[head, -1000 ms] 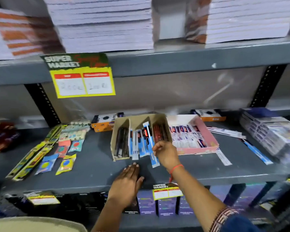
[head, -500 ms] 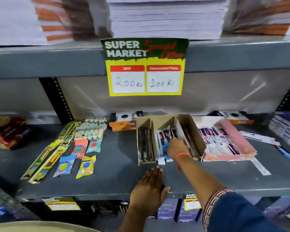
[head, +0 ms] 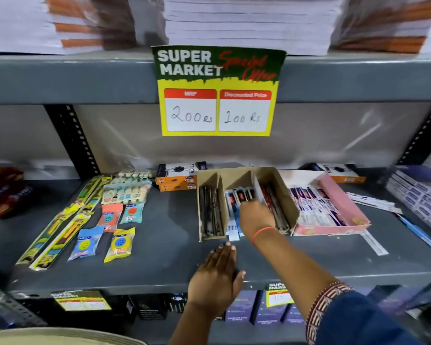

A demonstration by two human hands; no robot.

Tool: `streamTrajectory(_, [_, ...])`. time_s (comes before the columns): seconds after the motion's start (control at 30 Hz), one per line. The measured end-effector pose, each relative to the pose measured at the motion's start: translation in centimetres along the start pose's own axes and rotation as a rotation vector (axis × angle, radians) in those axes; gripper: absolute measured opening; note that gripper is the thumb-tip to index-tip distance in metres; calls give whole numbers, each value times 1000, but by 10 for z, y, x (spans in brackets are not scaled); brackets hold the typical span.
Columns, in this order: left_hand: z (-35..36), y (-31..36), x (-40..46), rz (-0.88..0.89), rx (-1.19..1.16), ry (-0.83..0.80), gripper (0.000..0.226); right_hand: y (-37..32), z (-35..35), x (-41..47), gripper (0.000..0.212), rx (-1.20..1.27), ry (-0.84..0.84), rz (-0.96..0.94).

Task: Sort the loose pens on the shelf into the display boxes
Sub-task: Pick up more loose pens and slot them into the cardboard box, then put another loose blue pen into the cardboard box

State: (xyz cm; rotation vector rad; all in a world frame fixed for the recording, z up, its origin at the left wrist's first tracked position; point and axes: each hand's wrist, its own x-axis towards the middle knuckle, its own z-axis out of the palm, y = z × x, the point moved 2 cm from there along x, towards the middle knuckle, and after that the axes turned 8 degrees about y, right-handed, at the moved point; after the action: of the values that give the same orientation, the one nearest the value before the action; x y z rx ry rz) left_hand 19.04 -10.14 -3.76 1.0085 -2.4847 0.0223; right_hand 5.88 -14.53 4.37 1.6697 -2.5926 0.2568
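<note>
the blue-and-white packaged pens lie in the middle compartment of the brown cardboard display box, which sits toward the back middle of the grey metal shelf; their lower ends stick out past the box's open front. the right hand reaches into that compartment, fingers curled down on the packs, likely pushing them in or squaring them up; whether it pinches one cannot be told, since the fingertips are hidden. the left hand lies flat near the shelf's front edge, fingers together, holding nothing, probably bracing the reach. dark pens fill the box's left compartment and red-and-black ones the right, so the sorting looks to go by kind. touching the box on its right is a pink cardboard tray of white packaged pens, and beyond it loose white and blue pen packs lie toward the shelf's right end, not yet boxed. toward the left end, long yellow-green packs and small blister-packed items lie well apart and block nothing. orange-and-black cartons sit at the back edge, under a yellow price sign.
</note>
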Motion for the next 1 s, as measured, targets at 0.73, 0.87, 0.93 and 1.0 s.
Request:
streamTrajectory(0.73, [67, 196, 76, 126, -53, -187, 59, 289, -32, -55, 41, 107, 236, 306])
streamTrajectory(0.87, [91, 225, 97, 23, -11, -298, 58, 355, -31, -51, 35, 168, 154, 443])
streamTrajectory(0.93, [95, 229, 99, 10, 28, -301, 57, 376, -29, -48, 31, 146, 150, 491])
streamTrajectory(1.0, [96, 227, 98, 9, 51, -282, 56, 386, -27, -42, 32, 99, 154, 504])
